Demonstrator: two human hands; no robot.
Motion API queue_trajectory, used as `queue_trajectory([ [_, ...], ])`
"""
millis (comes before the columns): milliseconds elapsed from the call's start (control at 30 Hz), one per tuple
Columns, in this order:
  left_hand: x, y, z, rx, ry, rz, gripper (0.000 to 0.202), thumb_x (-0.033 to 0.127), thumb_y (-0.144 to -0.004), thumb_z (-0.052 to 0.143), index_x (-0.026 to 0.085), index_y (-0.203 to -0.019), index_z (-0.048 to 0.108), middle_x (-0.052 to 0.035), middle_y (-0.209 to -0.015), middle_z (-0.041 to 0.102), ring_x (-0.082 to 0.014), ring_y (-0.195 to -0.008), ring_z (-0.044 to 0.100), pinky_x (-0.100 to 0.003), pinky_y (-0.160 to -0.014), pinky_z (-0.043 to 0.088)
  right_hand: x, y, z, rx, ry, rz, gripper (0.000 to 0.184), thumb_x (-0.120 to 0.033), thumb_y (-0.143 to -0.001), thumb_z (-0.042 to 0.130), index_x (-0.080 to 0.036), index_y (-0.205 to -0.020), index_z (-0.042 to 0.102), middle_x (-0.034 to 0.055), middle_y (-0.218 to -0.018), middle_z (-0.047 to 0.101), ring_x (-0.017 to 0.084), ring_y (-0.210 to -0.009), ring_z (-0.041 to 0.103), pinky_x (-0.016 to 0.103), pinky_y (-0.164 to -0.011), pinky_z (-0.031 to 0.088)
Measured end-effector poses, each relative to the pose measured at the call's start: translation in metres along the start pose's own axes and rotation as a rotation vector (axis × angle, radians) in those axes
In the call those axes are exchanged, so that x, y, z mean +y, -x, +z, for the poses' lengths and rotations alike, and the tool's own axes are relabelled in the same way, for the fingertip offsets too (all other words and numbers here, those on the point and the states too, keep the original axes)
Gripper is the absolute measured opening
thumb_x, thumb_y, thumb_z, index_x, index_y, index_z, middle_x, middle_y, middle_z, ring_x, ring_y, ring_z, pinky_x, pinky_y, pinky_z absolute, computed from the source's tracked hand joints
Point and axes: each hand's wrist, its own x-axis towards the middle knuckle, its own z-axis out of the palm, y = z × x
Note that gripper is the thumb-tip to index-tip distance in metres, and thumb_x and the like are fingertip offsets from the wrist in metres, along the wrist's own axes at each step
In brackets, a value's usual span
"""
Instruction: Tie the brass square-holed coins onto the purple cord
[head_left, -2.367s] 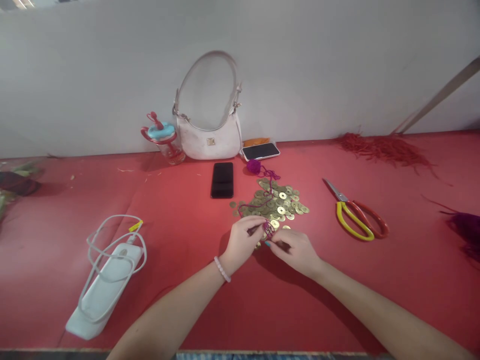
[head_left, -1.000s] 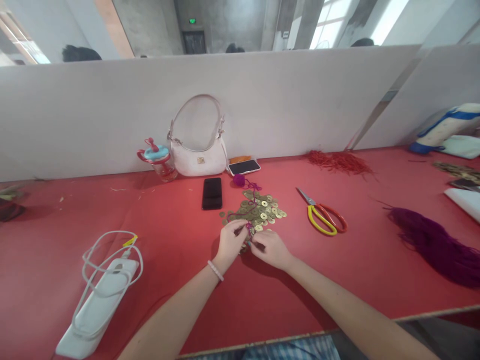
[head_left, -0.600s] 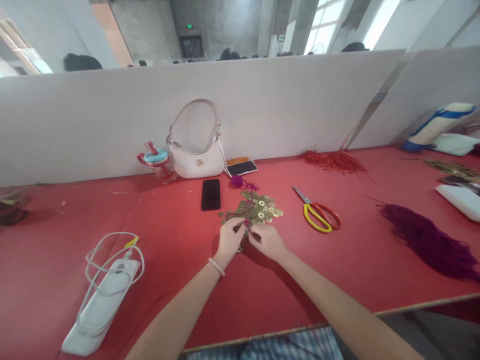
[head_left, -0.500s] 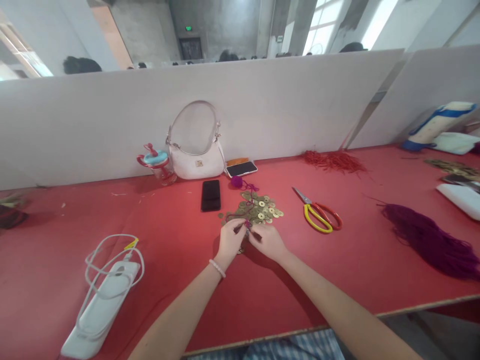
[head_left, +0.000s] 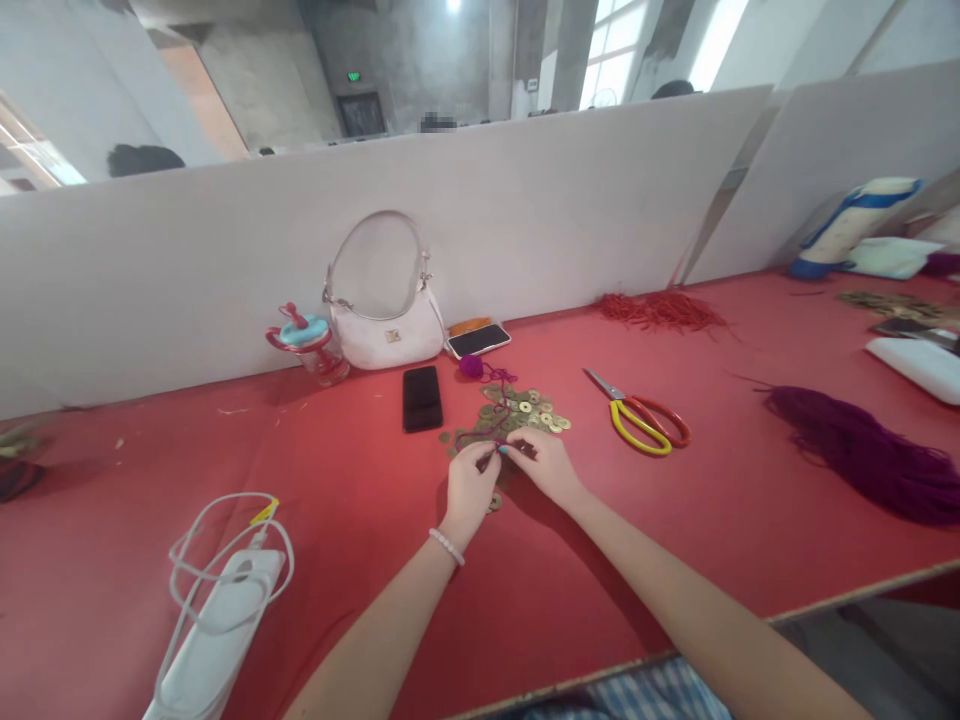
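Observation:
My left hand [head_left: 472, 482] and my right hand [head_left: 546, 462] meet over the near edge of a pile of brass-coloured coins with holes [head_left: 517, 408]. Both are closed in a pinch on purple yarn [head_left: 491, 440], which runs back across the coins to a small purple ball of yarn [head_left: 471, 367]. The fingers hide most of what lies between them, so I cannot tell whether a coin is held there too. A loose coin [head_left: 494, 502] lies beside my left hand on the red table.
Scissors with yellow and red handles [head_left: 637, 415] lie to the right, before a purple yarn bundle [head_left: 862, 450]. Behind are a black phone [head_left: 423, 398], a white handbag [head_left: 390, 335], a lidded cup [head_left: 319, 350] and red strings [head_left: 664, 311]. A white power strip [head_left: 225, 620] is left.
My hands have shifted slightly at the pile, and the right one has turned a little with its fingers pointing more to the left. The view has tilted a bit.

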Motion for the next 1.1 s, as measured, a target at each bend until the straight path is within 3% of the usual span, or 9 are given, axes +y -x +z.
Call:
queue_trajectory([
  [67, 0.001, 0.0, 0.0, -0.003, -0.002, -0.005, 0.019, 0.014, -0.075, 0.051, 0.013, -0.085, 0.067, -0.0085, -0.09, 0.068, -0.0166, -0.083, 0.062, -0.031, -0.08, 0.049, 0.003, -0.001, 0.0, -0.013, -0.098, 0.054, 0.007, -0.026, -0.074, 0.056, -0.02, -0.077, 0.058, 0.0016, -0.071, 0.062, 0.016, -0.065, 0.056, 0.026, -0.059, 0.043],
  [200, 0.006, 0.002, -0.002, -0.012, -0.005, -0.013, 0.02, 0.013, -0.075, 0.05, 0.013, -0.085, 0.067, -0.008, -0.09, 0.068, -0.0166, -0.084, 0.062, -0.03, -0.08, 0.049, 0.009, -0.003, 0.001, -0.143, -0.328, 0.154, 0.024, -0.023, -0.071, 0.057, -0.021, -0.094, 0.058, -0.003, -0.061, 0.059, 0.013, -0.055, 0.055, 0.026, -0.055, 0.044],
  [433, 0.012, 0.004, -0.003, -0.024, 0.007, -0.005, 0.02, 0.011, -0.075, 0.049, 0.015, -0.08, 0.068, -0.0073, -0.087, 0.068, -0.0174, -0.081, 0.062, -0.031, -0.076, 0.051, 0.011, -0.005, 0.0, -0.248, -0.572, 0.256, 0.015, -0.029, -0.07, 0.06, -0.019, -0.081, 0.065, 0.0001, -0.067, 0.063, 0.013, -0.06, 0.057, 0.026, -0.059, 0.046],
  [700, 0.005, 0.007, -0.003, 0.02, 0.008, 0.012, 0.02, 0.013, -0.075, 0.049, 0.014, -0.085, 0.067, -0.009, -0.094, 0.067, -0.017, -0.088, 0.061, -0.03, -0.08, 0.049, 0.014, -0.003, -0.002, -0.016, -0.862, 0.382, 0.018, -0.031, -0.064, 0.069, -0.02, -0.074, 0.06, -0.0044, -0.054, 0.055, 0.008, -0.047, 0.046, 0.02, -0.046, 0.037],
  [833, 0.013, 0.004, -0.005, -0.068, 0.012, 0.017, 0.02, 0.014, -0.074, 0.05, 0.014, -0.084, 0.068, -0.0091, -0.092, 0.067, -0.0168, -0.087, 0.061, -0.028, -0.08, 0.049, 0.01, -0.011, -0.01, -0.015, -1.087, 0.421, 0.019, -0.033, -0.066, 0.068, -0.021, -0.075, 0.056, -0.0049, -0.052, 0.055, 0.008, -0.046, 0.047, 0.02, -0.044, 0.038],
  [900, 0.021, 0.001, -0.004, -0.14, 0.04, 0.001, 0.019, 0.015, -0.074, 0.051, 0.014, -0.082, 0.068, -0.0085, -0.09, 0.067, -0.0164, -0.083, 0.061, -0.026, -0.075, 0.049, 0.009, -0.022, -0.015, 0.022, -1.15, 0.43, 0.021, -0.032, -0.063, 0.07, -0.021, -0.074, 0.055, -0.0046, -0.054, 0.056, 0.008, -0.047, 0.049, 0.02, -0.045, 0.039],
  [1000, 0.028, -0.003, -0.003, -0.249, 0.146, -0.08, 0.02, 0.021, -0.076, 0.05, 0.013, -0.081, 0.067, -0.008, -0.088, 0.066, -0.0114, -0.062, 0.058, -0.021, -0.055, 0.047, 0.012, -0.04, -0.019, 0.094, -1.169, 0.435, 0.023, -0.03, -0.061, 0.072, -0.022, -0.074, 0.055, -0.0051, -0.054, 0.055, 0.009, -0.047, 0.049, 0.021, -0.045, 0.04],
  [1100, 0.03, -0.005, 0.0, -0.258, 0.239, -0.161, 0.021, 0.026, -0.075, 0.052, 0.012, -0.083, 0.066, -0.0072, -0.085, 0.065, -0.0059, -0.048, 0.048, -0.018, -0.044, 0.04, 0.019, -0.048, -0.016, 0.122, -1.139, 0.395, 0.022, -0.032, -0.061, 0.071, -0.022, -0.073, 0.055, -0.0052, -0.052, 0.053, 0.009, -0.045, 0.049, 0.022, -0.044, 0.04],
])
